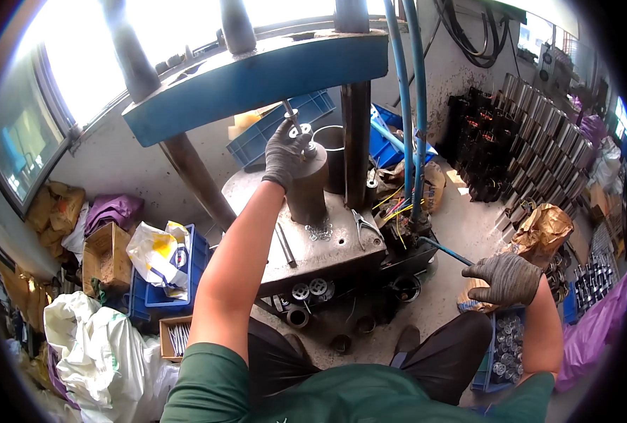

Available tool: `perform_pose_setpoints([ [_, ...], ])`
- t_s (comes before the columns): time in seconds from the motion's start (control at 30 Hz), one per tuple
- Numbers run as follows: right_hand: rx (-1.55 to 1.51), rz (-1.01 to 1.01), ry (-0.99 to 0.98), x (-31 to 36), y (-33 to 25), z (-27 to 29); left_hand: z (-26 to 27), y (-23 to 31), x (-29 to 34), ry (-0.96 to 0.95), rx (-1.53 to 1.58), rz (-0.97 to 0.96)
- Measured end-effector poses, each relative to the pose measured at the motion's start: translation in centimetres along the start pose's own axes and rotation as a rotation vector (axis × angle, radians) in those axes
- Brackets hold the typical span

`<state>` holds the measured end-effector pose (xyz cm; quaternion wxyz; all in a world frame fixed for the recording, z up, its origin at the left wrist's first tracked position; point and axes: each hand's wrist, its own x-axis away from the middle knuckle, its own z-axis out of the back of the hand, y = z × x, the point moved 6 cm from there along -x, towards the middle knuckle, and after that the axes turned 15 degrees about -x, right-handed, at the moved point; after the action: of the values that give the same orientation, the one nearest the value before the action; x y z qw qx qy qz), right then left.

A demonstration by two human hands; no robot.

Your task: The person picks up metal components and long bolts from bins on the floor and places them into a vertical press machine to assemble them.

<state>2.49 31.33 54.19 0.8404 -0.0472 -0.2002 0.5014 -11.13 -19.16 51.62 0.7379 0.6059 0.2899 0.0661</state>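
Under the blue crossbeam of a press, my gloved left hand is closed around a small metal part with a pale round end. It is at the top of an upright steel cylinder, and the fingers partly hide how the part sits there. A thin metal rod comes down from the beam just above the hand. At the right, my gloved right hand is at the end of a blue lever, with its fingers over the tip.
Pliers and a metal bar lie on the press bed. Blue hoses run down beside the press column. Stacked metal tubes stand at the right. A blue crate of metal parts is below my right hand.
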Motion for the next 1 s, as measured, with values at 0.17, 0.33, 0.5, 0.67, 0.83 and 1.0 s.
perform_pose_setpoints([
  [0.17,-0.143,-0.171,0.084,-0.4,0.5,-0.7,-0.7,-0.6,-0.4,-0.075,0.061,0.008],
  [0.33,-0.203,-0.166,0.187,-0.8,-0.4,-1.2,-1.2,0.1,0.3,-0.077,0.218,0.121],
  [0.5,-0.209,-0.19,0.248,-0.6,-1.1,-2.1,-1.6,0.6,1.0,-0.122,0.108,0.099],
  [0.67,-0.236,-0.222,0.269,0.1,-1.1,-4.3,-1.9,0.4,0.6,-0.143,-0.099,0.069],
  [0.83,-0.264,-0.219,0.247,-0.4,-2.4,-5.1,2.3,-3.7,-3.5,-0.158,-0.977,-0.299],
  [1.0,-0.29,-0.317,0.246,1.2,-1.0,-7.2,-3.4,1.5,1.3,-0.342,-0.429,0.074],
])
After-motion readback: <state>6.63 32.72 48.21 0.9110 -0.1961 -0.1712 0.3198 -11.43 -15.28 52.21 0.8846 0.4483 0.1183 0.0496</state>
